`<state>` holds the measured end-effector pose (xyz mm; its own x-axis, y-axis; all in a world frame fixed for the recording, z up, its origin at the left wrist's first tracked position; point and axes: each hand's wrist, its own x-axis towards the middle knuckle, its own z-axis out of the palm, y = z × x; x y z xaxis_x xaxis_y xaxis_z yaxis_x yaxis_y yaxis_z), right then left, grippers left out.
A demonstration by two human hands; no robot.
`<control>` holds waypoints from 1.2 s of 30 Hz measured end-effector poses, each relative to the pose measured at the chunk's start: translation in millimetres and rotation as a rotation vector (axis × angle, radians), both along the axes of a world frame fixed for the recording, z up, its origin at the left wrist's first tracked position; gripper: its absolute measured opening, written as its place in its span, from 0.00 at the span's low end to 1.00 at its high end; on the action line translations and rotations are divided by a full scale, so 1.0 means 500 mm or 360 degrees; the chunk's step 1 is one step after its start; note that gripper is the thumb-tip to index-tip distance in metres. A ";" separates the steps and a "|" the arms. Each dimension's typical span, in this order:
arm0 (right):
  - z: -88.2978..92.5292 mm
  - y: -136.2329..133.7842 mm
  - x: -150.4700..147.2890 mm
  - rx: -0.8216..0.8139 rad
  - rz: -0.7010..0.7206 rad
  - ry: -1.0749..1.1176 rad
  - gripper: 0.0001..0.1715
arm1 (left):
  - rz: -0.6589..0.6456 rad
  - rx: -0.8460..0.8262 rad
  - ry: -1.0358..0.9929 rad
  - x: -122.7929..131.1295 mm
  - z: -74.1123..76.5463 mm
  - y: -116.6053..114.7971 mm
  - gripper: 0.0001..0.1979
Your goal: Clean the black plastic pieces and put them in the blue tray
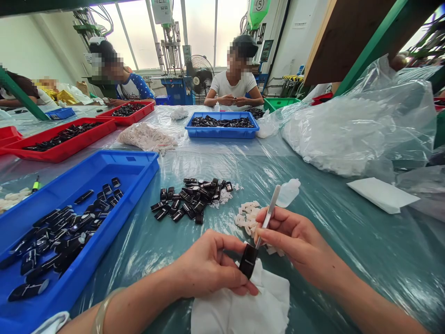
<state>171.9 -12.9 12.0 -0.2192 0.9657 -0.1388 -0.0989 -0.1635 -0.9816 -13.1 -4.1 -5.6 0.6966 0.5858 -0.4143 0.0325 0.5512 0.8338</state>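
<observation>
My left hand (210, 266) pinches a small glossy black plastic part (248, 262) between thumb and fingers. In my right hand (295, 236) is a pair of metal tweezers (271, 206), slanting down so that its lower end meets the upper edge of the black part; the tip's exact contact is hidden. Beneath both hands lies a white cloth (239, 311). Small cream-white pieces (247, 215) are heaped just beyond my right fingers. Farther off is a pile of black parts (193, 197), with tiny white bits (222, 197) beside it.
A long blue tray (139, 169) with black parts fills the left side. A translucent bottle (288, 192) lies beyond my right hand. Large plastic bags (354, 125) and a folded white sheet (382, 195) lie right. Across the table, people sit behind blue (222, 133) and red trays (62, 153).
</observation>
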 end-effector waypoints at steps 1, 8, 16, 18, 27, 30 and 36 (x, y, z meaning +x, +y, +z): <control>0.000 0.000 0.000 0.0001 -0.0002 -0.0005 0.06 | -0.0004 0.0005 -0.0001 0.000 -0.001 0.000 0.14; -0.003 0.002 0.000 0.0028 -0.0016 -0.0047 0.08 | -0.0015 0.0019 -0.0002 -0.001 -0.004 -0.001 0.14; -0.003 0.007 0.015 0.0088 -0.0219 -0.0088 0.12 | -0.0027 0.0018 0.0031 -0.001 0.001 0.000 0.12; 0.000 0.013 0.026 0.0188 -0.0368 -0.0109 0.13 | -0.0039 0.0019 0.0035 0.000 -0.001 0.000 0.13; 0.020 0.005 0.038 0.0606 0.0230 -0.1271 0.03 | 0.0068 0.0196 -0.0178 0.004 0.012 0.000 0.13; 0.003 -0.010 0.017 0.0772 0.0553 -0.1763 0.10 | 0.0116 0.0402 -0.0226 0.006 0.016 -0.002 0.13; -0.021 -0.021 0.000 0.0811 0.0612 -0.1959 0.10 | 0.0047 0.1003 -0.0157 0.003 0.011 -0.005 0.11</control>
<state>171.7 -23.5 1.8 -0.4753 0.8753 -0.0891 0.8341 0.4161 -0.3622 -11.8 -6.8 0.0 0.6934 0.7160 0.0810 -0.0685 -0.0463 0.9966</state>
